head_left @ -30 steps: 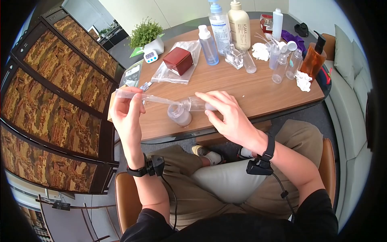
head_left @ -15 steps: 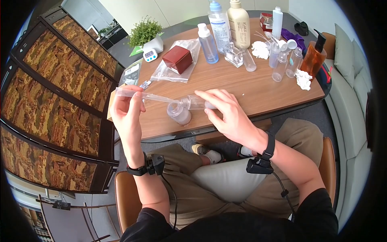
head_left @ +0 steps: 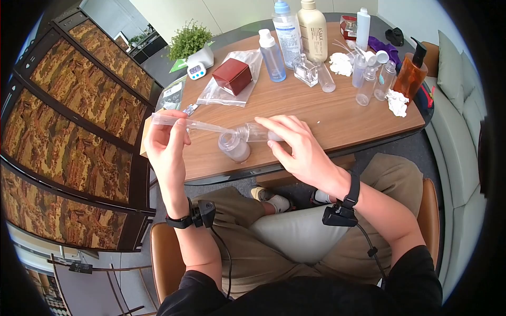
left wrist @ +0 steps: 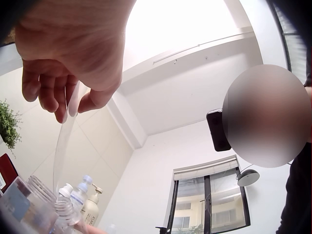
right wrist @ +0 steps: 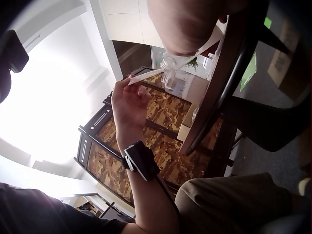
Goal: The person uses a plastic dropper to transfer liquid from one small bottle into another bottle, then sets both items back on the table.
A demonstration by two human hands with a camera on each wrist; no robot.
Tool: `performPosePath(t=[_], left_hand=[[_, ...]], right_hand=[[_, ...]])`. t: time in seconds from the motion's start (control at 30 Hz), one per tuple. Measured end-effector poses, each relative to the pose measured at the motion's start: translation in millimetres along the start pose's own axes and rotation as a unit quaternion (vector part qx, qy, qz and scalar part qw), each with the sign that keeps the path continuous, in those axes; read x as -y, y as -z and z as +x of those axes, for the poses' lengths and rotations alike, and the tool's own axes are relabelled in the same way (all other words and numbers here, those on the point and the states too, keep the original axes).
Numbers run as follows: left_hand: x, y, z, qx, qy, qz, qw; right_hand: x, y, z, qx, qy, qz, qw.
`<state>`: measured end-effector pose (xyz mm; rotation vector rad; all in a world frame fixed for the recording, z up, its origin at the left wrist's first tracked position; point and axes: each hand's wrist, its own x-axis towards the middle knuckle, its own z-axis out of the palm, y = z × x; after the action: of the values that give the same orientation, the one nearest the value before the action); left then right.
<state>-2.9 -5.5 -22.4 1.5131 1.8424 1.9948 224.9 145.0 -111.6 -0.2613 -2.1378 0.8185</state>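
Observation:
My left hand [head_left: 166, 145] pinches a long translucent plastic dropper [head_left: 204, 126] between thumb and fingers, its narrow end pointing right. That end meets the mouth of a small clear bottle [head_left: 256, 132], tipped on its side with the neck to the left. Fingers and thumb of my right hand [head_left: 303, 150] grip the bottle by its base end. Just below the bottle's neck stands an open clear jar [head_left: 236, 150], with cloudy whitish contents low inside. In the left wrist view the dropper [left wrist: 62, 146] slants down to the bottle's threaded neck [left wrist: 64, 209].
Behind the hands, a dark red box [head_left: 232, 78] lies on a clear plastic bag. Pump bottles [head_left: 313, 37] and a glass perfume bottle [head_left: 305, 72] stand at the back. Rightward are several small clear bottles [head_left: 366, 89], crumpled tissue [head_left: 397, 103] and an amber pump bottle [head_left: 410, 79].

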Motion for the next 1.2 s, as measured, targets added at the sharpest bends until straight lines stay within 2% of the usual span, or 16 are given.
performPosePath(t=[0.77, 0.93, 1.2], left_hand=[[-3.5, 7.9, 2.1, -0.023, 0.005, 0.002, 1.000], [-5.6, 12.1, 2.6, -0.044, 0.013, 0.004, 0.999], [1.0, 18.3, 3.9, -0.026, 0.015, -0.006, 1.000]], right_hand=[[1.1, 1.3, 0.0, 0.015, -0.015, 0.000, 1.000], [-1.3, -1.4, -0.3, -0.006, 0.007, -0.007, 1.000], [0.3, 0.2, 0.5, -0.002, 0.005, -0.002, 1.000]])
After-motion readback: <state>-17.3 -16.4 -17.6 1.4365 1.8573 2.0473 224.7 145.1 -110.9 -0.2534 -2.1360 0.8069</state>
